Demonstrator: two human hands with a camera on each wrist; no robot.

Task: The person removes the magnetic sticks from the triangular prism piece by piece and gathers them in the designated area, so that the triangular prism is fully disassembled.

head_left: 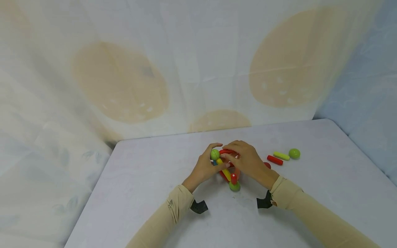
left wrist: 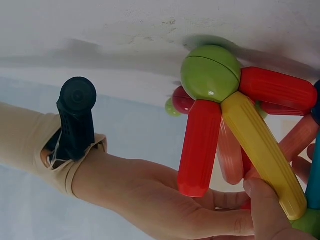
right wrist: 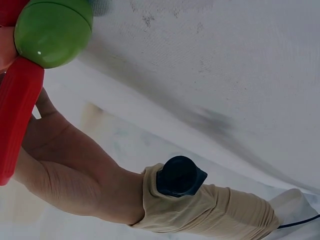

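The rod-and-ball structure (head_left: 227, 168) is steadied mid-counter (head_left: 155, 179) by the left hand (head_left: 204, 168), fingers curled round it, while a rod is pinched by the right hand (head_left: 248, 162); spare pieces (head_left: 282, 156) lie right of the structure.

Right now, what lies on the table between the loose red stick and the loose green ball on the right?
In the head view, a yellow-green stick lies between the red stick and the green ball, near both, on the table.

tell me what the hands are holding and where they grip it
Both hands hold one structure of rods and balls. The left hand grips its left side by the upper green ball; the right hand covers its top red rods.
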